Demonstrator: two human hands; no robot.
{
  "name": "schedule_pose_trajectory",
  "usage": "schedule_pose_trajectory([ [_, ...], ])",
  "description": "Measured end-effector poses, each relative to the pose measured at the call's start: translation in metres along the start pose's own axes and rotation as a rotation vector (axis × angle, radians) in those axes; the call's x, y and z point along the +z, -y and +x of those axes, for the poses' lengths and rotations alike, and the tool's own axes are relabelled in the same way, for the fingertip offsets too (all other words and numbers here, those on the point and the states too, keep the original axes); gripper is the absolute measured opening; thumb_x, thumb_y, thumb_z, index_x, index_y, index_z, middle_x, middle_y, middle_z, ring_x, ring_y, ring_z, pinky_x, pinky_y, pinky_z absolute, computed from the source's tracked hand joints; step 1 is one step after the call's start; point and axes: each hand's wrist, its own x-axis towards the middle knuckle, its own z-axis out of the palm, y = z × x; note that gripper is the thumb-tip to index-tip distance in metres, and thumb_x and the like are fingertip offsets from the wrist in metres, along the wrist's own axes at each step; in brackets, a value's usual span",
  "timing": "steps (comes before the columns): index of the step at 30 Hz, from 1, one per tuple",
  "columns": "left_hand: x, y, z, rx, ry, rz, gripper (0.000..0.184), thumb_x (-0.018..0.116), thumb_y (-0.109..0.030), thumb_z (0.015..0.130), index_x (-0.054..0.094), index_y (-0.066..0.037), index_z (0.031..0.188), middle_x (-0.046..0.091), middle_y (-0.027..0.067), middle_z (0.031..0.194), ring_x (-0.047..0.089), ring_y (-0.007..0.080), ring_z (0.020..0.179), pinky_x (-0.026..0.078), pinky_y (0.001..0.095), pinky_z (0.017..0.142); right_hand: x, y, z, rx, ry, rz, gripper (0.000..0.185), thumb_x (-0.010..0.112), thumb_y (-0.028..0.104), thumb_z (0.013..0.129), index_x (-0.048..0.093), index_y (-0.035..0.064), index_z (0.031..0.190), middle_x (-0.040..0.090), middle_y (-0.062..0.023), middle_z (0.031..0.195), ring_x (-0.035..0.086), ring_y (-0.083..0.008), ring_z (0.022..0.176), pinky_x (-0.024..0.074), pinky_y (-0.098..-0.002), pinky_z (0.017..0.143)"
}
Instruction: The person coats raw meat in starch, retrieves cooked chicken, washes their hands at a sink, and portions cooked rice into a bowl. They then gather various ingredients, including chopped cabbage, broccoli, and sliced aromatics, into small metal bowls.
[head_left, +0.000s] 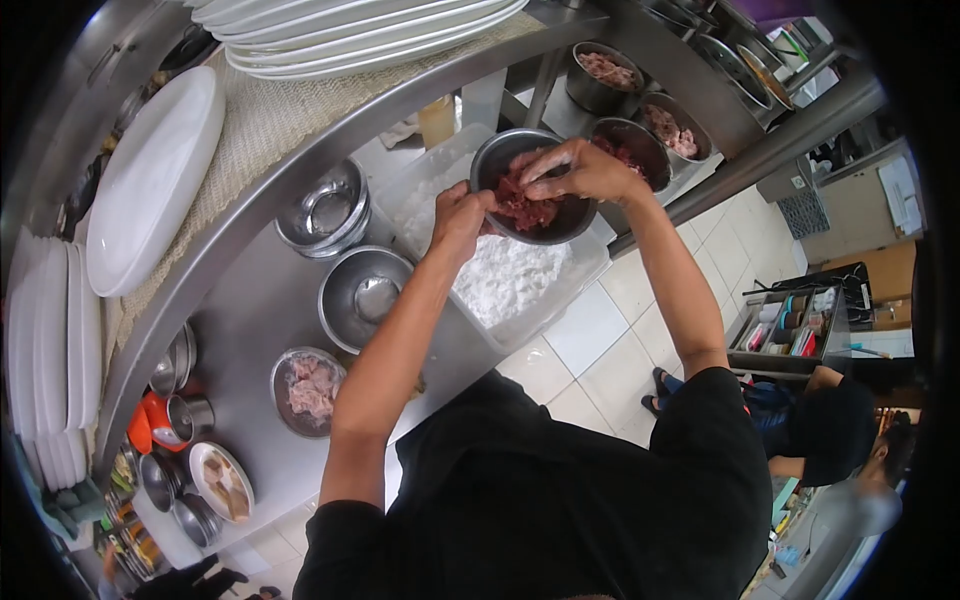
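Note:
A steel bowl (560, 228) of dark red raw meat (522, 200) is tilted above a clear plastic tub (590, 268) of white powder (512, 275). My left hand (462, 222) grips the bowl's near left rim, with the thumb at the edge. My right hand (580, 172) reaches in from the right, its whitened fingers bent together on the meat. The fingertips are partly buried, so how much meat they hold is hidden. Just behind the bowl stands another bowl of red meat (622, 150).
Bowls of paler meat (606, 70) stand at the far end. Bare steel bowls (366, 295) and a bowl of pink meat (308, 390) sit on the steel counter (250, 330). A shelf above carries white plates (160, 180). Another person (830, 430) is at the right.

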Motion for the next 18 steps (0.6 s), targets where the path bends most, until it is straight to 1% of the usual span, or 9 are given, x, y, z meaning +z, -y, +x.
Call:
schedule_pose_trajectory([
  [2, -0.001, -0.002, 0.000, -0.007, 0.012, -0.010, 0.020, 0.055, -0.002, 0.067, 0.058, 0.002, 0.086, 0.062, 0.0105, 0.071, 0.061, 0.0189, 0.054, 0.053, 0.0317, 0.048, -0.015, -0.006, 0.000, -0.097, 0.020, 0.097, 0.014, 0.071, 0.008, 0.075, 0.066, -0.0004, 0.085, 0.068, -0.0083, 0.091, 0.063, -0.0190, 0.084, 0.0501, -0.0281, 0.077],
  [5, -0.001, -0.003, -0.001, -0.019, -0.002, -0.043, 0.019, 0.055, -0.001, 0.067, 0.057, 0.002, 0.085, 0.062, 0.0112, 0.071, 0.061, 0.0196, 0.054, 0.054, 0.0329, 0.049, -0.053, -0.025, 0.000, 0.143, -0.049, 0.456, 0.014, 0.066, 0.006, 0.079, 0.063, -0.0016, 0.091, 0.065, -0.0074, 0.096, 0.062, -0.0180, 0.083, 0.0517, -0.0294, 0.072],
  [7, -0.002, -0.006, -0.002, -0.019, -0.014, -0.056, 0.018, 0.055, -0.001, 0.066, 0.056, 0.002, 0.084, 0.062, 0.0117, 0.071, 0.060, 0.0200, 0.053, 0.055, 0.0334, 0.049, -0.075, -0.049, 0.004, 0.091, -0.302, 0.530, 0.016, 0.061, 0.005, 0.082, 0.060, -0.0016, 0.097, 0.064, -0.0060, 0.087, 0.062, -0.0176, 0.076, 0.0528, -0.0309, 0.064],
  [9, -0.004, -0.010, -0.005, -0.014, -0.022, -0.059, 0.016, 0.055, 0.000, 0.066, 0.056, 0.002, 0.082, 0.062, 0.0122, 0.071, 0.060, 0.0204, 0.053, 0.055, 0.0335, 0.048, -0.095, -0.103, 0.012, 0.212, -0.740, 0.322, 0.021, 0.060, 0.020, 0.081, 0.064, 0.0029, 0.093, 0.066, -0.0070, 0.082, 0.063, -0.0186, 0.078, 0.0502, -0.0322, 0.069],
  [10, -0.003, -0.013, -0.007, -0.016, -0.034, -0.063, 0.016, 0.055, 0.000, 0.065, 0.055, 0.002, 0.081, 0.061, 0.0123, 0.071, 0.060, 0.0206, 0.053, 0.055, 0.0335, 0.047, -0.111, -0.134, 0.017, 0.387, -0.794, -0.085, 0.027, 0.056, 0.025, 0.082, 0.063, 0.0040, 0.097, 0.065, -0.0086, 0.088, 0.062, -0.0217, 0.084, 0.0488, -0.0344, 0.074],
  [11, -0.004, -0.017, -0.010, -0.013, -0.050, -0.067, 0.016, 0.055, 0.001, 0.065, 0.055, 0.002, 0.081, 0.061, 0.0124, 0.071, 0.060, 0.0208, 0.053, 0.055, 0.0336, 0.047, -0.121, -0.164, 0.019, 0.589, -0.674, -0.577, 0.032, 0.052, 0.029, 0.083, 0.063, 0.0051, 0.101, 0.064, -0.0103, 0.095, 0.061, -0.0248, 0.090, 0.0474, -0.0367, 0.079],
  [13, -0.011, -0.021, -0.014, 0.003, -0.082, -0.076, 0.015, 0.055, 0.001, 0.065, 0.055, 0.002, 0.080, 0.061, 0.0124, 0.071, 0.060, 0.0210, 0.053, 0.055, 0.0334, 0.046, -0.117, -0.201, 0.025, 0.768, -0.371, -0.945, 0.043, 0.045, 0.038, 0.084, 0.061, 0.0074, 0.110, 0.063, -0.0136, 0.107, 0.059, -0.0310, 0.102, 0.0447, -0.0412, 0.089],
  [15, -0.020, -0.021, -0.014, 0.026, -0.104, -0.096, 0.015, 0.055, 0.001, 0.065, 0.055, 0.002, 0.079, 0.060, 0.0123, 0.070, 0.059, 0.0212, 0.051, 0.055, 0.0332, 0.045, -0.107, -0.275, 0.024, 0.534, -0.430, -0.932, 0.040, 0.045, 0.033, 0.085, 0.061, 0.0073, 0.110, 0.059, -0.0147, 0.116, 0.057, -0.0334, 0.104, 0.0438, -0.0434, 0.090],
  [18, -0.029, -0.031, -0.021, 0.059, -0.146, -0.077, 0.016, 0.055, 0.001, 0.064, 0.056, 0.004, 0.080, 0.060, 0.0120, 0.068, 0.059, 0.0199, 0.051, 0.054, 0.0314, 0.044, -0.110, -0.274, 0.025, 0.452, -0.336, -1.124, 0.042, 0.047, 0.039, 0.085, 0.059, 0.0092, 0.112, 0.059, -0.0193, 0.114, 0.059, -0.0350, 0.103, 0.0444, -0.0423, 0.091],
])
